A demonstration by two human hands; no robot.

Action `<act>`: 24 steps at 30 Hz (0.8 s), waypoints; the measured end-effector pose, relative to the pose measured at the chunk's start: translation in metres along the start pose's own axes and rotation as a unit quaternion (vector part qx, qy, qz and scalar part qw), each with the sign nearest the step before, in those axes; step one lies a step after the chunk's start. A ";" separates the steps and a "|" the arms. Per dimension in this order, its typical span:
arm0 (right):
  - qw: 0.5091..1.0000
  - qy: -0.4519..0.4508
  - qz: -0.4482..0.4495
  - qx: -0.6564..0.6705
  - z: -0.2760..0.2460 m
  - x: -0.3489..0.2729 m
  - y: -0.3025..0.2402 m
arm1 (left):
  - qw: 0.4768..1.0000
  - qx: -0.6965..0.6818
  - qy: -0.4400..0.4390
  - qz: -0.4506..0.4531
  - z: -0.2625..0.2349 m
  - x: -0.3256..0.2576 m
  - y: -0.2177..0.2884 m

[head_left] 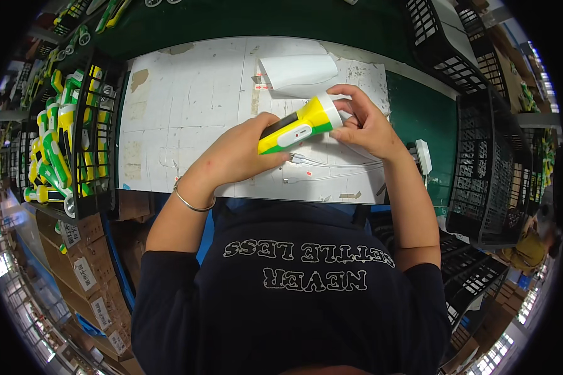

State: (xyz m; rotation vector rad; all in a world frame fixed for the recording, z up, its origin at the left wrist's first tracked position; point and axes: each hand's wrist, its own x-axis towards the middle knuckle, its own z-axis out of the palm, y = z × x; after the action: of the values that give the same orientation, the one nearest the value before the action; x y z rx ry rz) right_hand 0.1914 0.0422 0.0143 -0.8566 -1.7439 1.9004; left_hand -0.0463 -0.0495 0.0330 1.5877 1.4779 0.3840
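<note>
A yellow and green flashlight [297,130] with a black strip, a white switch panel and a white head ring is held tilted above the worktable. My left hand [244,150] wraps round its handle end, most of the fingers hidden behind it. At the white head, my right hand [366,125] is closed on the rim, thumb below and fingers above. White charging cables [338,164] lie on the table under the flashlight, their plugs near my left fingertips. Behind the flashlight, a white curled sheet [300,72] rests on the tabletop.
The white-covered worktable [181,106] has tape patches. On the left, a black crate [94,137] is packed with yellow and green flashlights [56,144]. Black crates [491,162] stand at the right. A white adapter [423,156] sits near the right edge. Cardboard boxes [81,269] are at lower left.
</note>
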 end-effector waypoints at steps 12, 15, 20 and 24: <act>0.944 0.201 -0.011 -0.259 0.018 0.012 0.039 | 0.981 -0.115 0.152 0.026 0.027 0.016 -0.006; 0.987 0.148 0.005 -0.070 0.018 -0.005 0.010 | 0.979 -0.107 0.172 0.028 0.031 0.021 -0.005; 0.988 0.152 0.003 -0.021 0.022 -0.013 0.000 | 0.976 -0.125 0.172 0.043 0.038 0.028 0.002; 0.987 0.156 0.014 -0.044 0.020 -0.016 0.005 | 0.972 -0.055 0.221 0.066 0.046 0.027 0.008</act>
State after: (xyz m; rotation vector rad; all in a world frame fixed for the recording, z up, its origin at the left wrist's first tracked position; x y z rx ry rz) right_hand 0.1899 0.0164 0.0120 -1.1495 -1.6388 1.6111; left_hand -0.0008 -0.0419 0.0054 1.5794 1.6473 0.9289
